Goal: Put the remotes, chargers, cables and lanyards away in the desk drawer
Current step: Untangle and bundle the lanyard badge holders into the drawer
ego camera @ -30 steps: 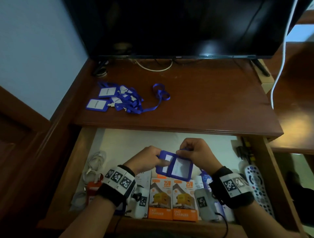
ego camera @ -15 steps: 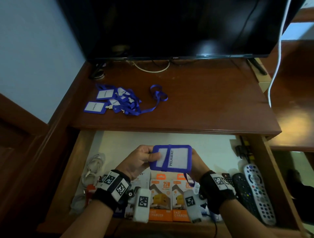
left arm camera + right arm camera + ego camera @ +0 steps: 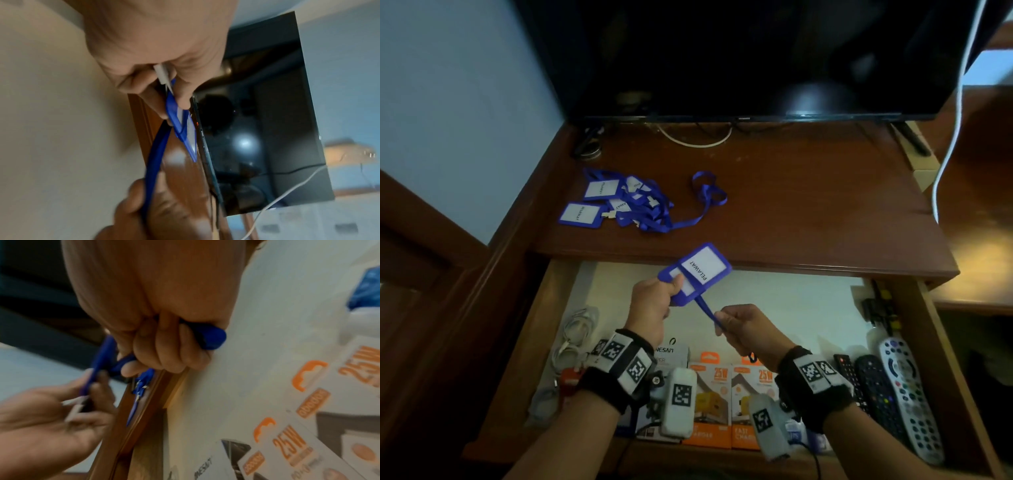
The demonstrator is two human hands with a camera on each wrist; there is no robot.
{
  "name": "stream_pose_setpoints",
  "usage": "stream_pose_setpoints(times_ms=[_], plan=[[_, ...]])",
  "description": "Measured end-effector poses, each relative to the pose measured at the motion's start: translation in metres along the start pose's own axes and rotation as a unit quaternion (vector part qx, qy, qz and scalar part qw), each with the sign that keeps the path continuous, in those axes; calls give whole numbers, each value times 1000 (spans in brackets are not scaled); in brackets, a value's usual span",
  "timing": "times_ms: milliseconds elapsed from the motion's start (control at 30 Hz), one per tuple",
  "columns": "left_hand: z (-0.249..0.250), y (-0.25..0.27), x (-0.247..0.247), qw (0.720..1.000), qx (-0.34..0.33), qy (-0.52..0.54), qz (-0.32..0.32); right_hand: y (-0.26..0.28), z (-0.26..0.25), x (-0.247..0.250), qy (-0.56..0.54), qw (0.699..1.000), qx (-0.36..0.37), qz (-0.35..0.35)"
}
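Above the open drawer [image 3: 551, 308], the left hand [image 3: 650, 308] is pinching a blue badge holder [image 3: 697, 272] by its lower corner, thumb on its face, tilting it up toward the edge of the surface [image 3: 791, 219]. Its card is reading "PELAWAT". The right hand [image 3: 743, 330] is curling its fingers tight around the blue strap [image 3: 707, 313] running down from the holder; most of the strap is hidden inside the fist, with only a loop poking out in the right wrist view. The left wrist view is blurring the holder into an edge-on sliver, and a small white piece is sitting in the left palm, too unclear to name.

Inside the drawer, the wrists and their cameras are covering parts of the orange charger boxes [image 3: 714, 401], so their print is only partly readable. White cables [image 3: 578, 329] are lying at the left side, remotes [image 3: 904, 390] at the right, the darker ones half hidden behind the right wrist. Farther back on the surface, a tangled pile of lanyards [image 3: 626, 202] with more badges is lying well apart from both hands. Beyond it, a dark television [image 3: 756, 58] is standing, its top cut off.
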State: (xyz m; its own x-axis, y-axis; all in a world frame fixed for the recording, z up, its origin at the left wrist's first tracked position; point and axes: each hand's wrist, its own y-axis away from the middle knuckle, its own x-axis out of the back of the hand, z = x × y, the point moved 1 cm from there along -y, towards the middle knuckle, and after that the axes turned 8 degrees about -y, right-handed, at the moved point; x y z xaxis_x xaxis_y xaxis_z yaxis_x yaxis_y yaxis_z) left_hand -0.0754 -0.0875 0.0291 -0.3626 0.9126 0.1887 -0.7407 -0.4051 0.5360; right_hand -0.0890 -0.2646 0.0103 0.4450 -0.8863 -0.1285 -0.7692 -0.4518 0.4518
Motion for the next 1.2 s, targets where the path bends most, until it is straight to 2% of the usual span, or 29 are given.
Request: stream_pose_setpoints(times_ms=[67, 133, 200, 267, 367, 433, 500, 600, 767, 933, 1100, 1200], plan=[[-6, -4, -2, 994, -54, -83, 54, 3, -13, -8, 33, 999, 4, -36], [-16, -10, -1, 971, -92, -213, 53, 3, -22, -12, 68, 996, 6, -55], [-23, -9, -1, 931, -114, -346, 2, 2, -28, -12, 104, 993, 12, -52], [-29, -5, -2, 899, -131, -411, -72, 0, -30, -7, 138, 990, 25, -35], [-35, 2, 1, 856, -164, -460, -170, -5, -26, 1, 206, 977, 47, -13], [-40, 5, 6, 829, -162, -480, -238, -7, -22, 5, 247, 967, 63, -20], [-41, 9, 11, 819, -154, -464, -299, -9, -19, 6, 253, 964, 70, -33], [-38, 11, 20, 840, -141, -391, -349, -10, -17, 6, 212, 975, 51, -38], [-30, 11, 38, 900, -135, -175, -375, -11, -21, -6, 21, 997, 52, -54], [-29, 6, 48, 943, -163, 29, -289, -19, -15, -43, -126, 990, 55, -20], [-24, 5, 68, 947, -156, 167, -227, -43, -22, -94, -191, 980, 45, -38], [-29, 1, 89, 949, -150, 194, -198, -47, -30, -114, -186, 981, 31, -48]])
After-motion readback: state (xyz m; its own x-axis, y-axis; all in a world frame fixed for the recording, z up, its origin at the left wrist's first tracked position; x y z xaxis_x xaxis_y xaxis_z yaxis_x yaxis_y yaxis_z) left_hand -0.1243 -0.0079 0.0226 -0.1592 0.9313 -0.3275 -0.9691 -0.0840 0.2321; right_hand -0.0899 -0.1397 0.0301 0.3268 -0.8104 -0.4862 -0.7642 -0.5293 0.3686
